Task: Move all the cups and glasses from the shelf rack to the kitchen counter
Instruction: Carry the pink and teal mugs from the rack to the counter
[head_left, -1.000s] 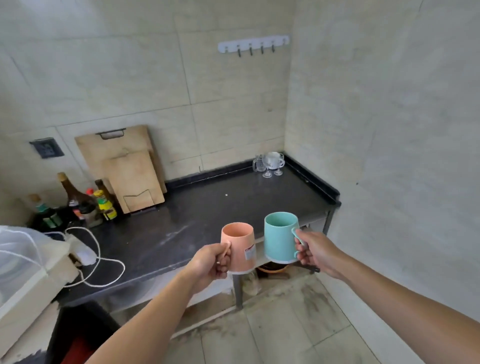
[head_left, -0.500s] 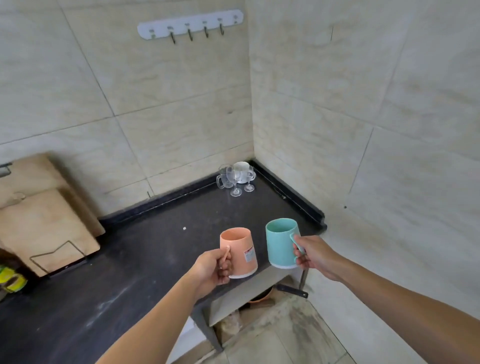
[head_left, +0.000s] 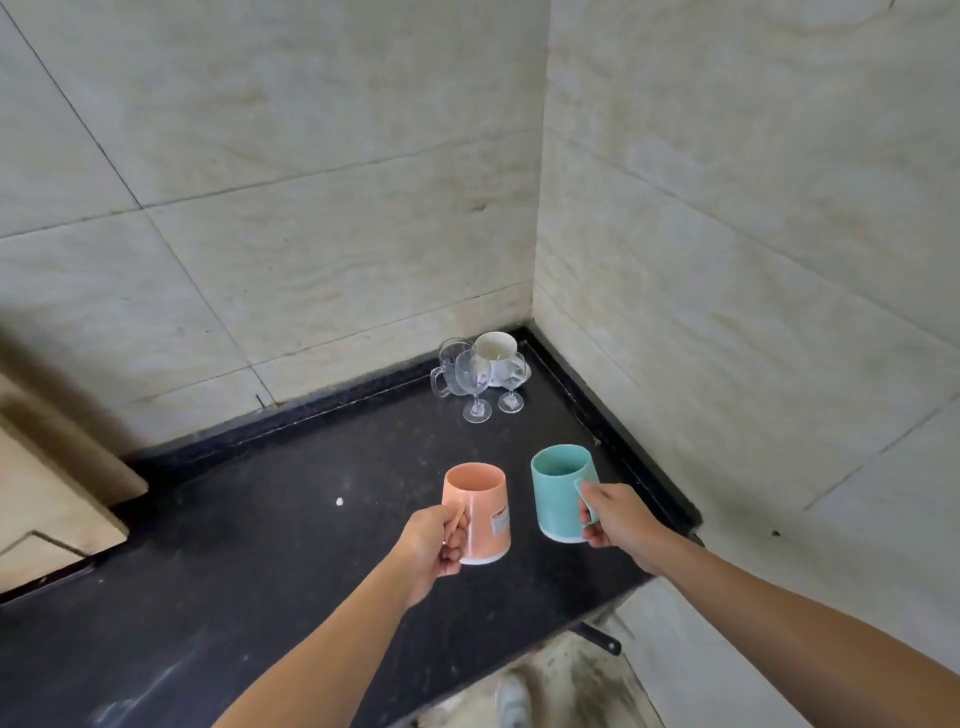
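**Two Mugs Brought Over the Table Corner**

Since a second ago the view has closed in on the far right corner: the bottles, cable and wall hooks seen earlier are out of frame, and both mugs, then held short of the front edge, are now carried over the dark table (head_left: 270, 545) itself. The peach mug (head_left: 480, 512) is held upright by its handle in the left hand (head_left: 434, 545), whose fingers are curled shut around that handle. The teal mug (head_left: 561, 491) is held the same way in the right hand (head_left: 618, 519), the fingers wrapped closed on the handle, the thumb pressed on its top. Whether either base touches the surface cannot be told; both appear just above it.

From this it is judged that a delivery is nearly complete and that only setting down and letting go remain for this pair. The shelf rack is not in view, so what remains there cannot be told.

In the corner a cluster already stands: a clear glass mug (head_left: 448, 364), two stemmed glasses (head_left: 475, 384) and a white cup (head_left: 496, 351), close together and well apart from the held mugs. The black surface is dusty, with a pale speck (head_left: 340, 501) near the middle. Pale tiled walls (head_left: 311, 182) meet behind the corner, a wooden board (head_left: 47, 499) leans at the left, and a stained floor (head_left: 571, 686) shows beyond the front edge.
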